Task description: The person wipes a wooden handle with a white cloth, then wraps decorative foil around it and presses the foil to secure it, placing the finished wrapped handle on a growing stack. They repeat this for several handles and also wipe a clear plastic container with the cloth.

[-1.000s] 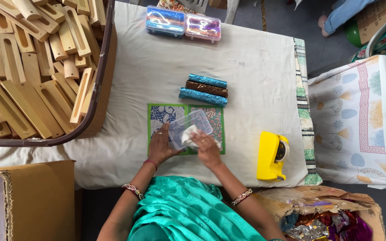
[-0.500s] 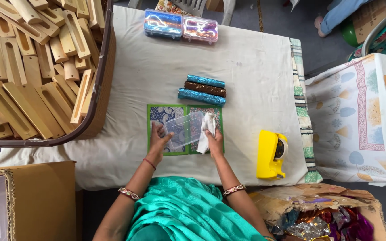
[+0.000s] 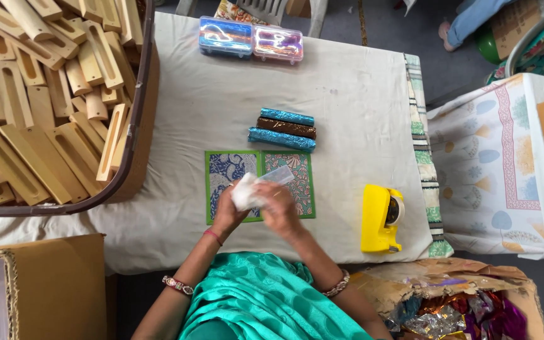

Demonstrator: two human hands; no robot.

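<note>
My left hand (image 3: 229,211) and my right hand (image 3: 276,206) are close together above a patterned paper sheet with a green border (image 3: 303,182) on the cloth-covered table (image 3: 347,94). Between them they hold a clear plastic pouch (image 3: 276,177) with a white piece (image 3: 243,194) bunched against it. The left fingers pinch the white piece; the right hand grips the pouch from the side. Just beyond the sheet lie three foil-wrapped rolls (image 3: 283,130), two blue and one brown, side by side.
A yellow tape dispenser (image 3: 380,218) stands right of the sheet. Two clear plastic cases (image 3: 250,39) sit at the far edge. A big basket of wooden slotted pieces (image 3: 39,101) fills the left. A cardboard box of shiny foil scraps (image 3: 454,308) is at lower right.
The pouch lay flat and spread over the sheet under both hands; now my hands have come together and lifted it, with the white piece bunched up at the left hand.
</note>
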